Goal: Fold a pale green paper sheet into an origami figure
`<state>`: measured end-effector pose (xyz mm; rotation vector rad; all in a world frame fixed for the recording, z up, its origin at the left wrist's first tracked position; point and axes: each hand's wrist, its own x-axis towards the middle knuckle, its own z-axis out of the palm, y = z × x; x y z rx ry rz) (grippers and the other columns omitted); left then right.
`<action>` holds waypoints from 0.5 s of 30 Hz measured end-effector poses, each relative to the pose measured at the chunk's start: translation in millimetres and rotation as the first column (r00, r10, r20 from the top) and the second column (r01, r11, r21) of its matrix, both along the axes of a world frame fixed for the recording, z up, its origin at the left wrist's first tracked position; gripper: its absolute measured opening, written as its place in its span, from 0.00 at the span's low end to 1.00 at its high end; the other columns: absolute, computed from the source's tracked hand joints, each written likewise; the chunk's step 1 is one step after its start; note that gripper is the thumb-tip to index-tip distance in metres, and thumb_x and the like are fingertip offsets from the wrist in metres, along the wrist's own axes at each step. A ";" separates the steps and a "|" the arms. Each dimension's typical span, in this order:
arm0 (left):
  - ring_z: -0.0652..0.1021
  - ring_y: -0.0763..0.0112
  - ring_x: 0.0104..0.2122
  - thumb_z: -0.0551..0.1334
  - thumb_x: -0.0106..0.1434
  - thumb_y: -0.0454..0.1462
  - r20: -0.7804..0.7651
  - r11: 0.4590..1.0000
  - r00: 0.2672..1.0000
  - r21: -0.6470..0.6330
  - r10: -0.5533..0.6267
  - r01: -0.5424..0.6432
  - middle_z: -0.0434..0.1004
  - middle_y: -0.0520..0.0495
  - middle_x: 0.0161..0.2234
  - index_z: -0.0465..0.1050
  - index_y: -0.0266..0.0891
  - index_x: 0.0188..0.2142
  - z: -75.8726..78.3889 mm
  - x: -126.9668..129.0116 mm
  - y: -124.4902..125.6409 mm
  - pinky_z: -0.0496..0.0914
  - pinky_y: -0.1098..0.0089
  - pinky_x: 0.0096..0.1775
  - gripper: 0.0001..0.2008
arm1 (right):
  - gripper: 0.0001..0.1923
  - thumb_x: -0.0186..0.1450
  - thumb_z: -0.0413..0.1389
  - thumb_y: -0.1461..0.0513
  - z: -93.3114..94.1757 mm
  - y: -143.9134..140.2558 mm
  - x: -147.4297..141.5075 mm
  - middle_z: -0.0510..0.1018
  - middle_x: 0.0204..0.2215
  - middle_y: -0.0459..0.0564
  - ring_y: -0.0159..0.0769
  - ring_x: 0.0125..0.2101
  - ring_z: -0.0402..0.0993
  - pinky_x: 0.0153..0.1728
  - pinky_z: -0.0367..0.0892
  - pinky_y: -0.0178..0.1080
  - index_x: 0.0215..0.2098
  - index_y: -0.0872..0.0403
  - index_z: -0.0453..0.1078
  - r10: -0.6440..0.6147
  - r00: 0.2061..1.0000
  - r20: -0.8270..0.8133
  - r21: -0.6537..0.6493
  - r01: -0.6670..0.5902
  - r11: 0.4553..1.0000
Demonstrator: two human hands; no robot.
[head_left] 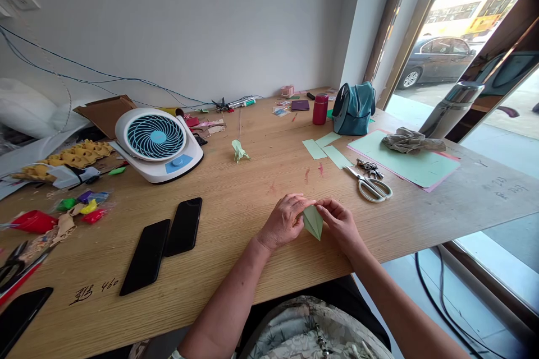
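Observation:
A folded piece of pale green paper [313, 223] is held between my two hands just above the front part of the table. It has a pointed lower end and creases down its middle. My left hand [287, 219] grips its upper left edge, the fingers bent over the top. With thumb and forefinger, my right hand [338, 220] pinches the upper right edge. The fingertips hide the top of the paper. Farther back on the table stands a small folded paper figure [239, 151] in the same pale green.
White-handled scissors [373, 188] and keys [369, 168] lie right of my hands, near green paper strips [315, 149] and larger sheets [404, 160]. Two black phones [184, 227] and a fan [158, 143] are on the left. A teal bag [356, 109] and red flask [320, 109] stand behind.

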<state>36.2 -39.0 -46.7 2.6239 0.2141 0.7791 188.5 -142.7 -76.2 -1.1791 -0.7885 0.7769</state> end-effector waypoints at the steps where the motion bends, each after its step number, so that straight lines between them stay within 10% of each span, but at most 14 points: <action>1: 0.68 0.61 0.55 0.56 0.59 0.25 -0.008 1.000 1.000 0.001 0.002 -0.002 0.73 0.46 0.51 0.65 0.44 0.58 1.0 -0.4 0.0 0.64 0.56 0.58 0.28 | 0.17 0.57 0.65 0.48 -0.1 0.0 0.2 0.77 0.30 0.47 0.37 0.31 0.70 0.34 0.67 0.38 0.32 0.51 0.75 -0.003 1.000 -0.008 -0.004 0.003 1.000; 15: 0.74 0.63 0.44 0.53 0.72 0.39 -0.042 0.979 0.998 0.202 0.044 -0.034 0.78 0.44 0.43 0.73 0.43 0.51 5.7 -2.0 2.1 0.66 0.62 0.46 0.13 | 0.21 0.55 0.65 0.44 2.6 -1.8 1.2 0.76 0.27 0.47 0.35 0.25 0.68 0.26 0.64 0.36 0.32 0.52 0.73 -0.006 0.998 -0.060 -0.082 0.001 0.997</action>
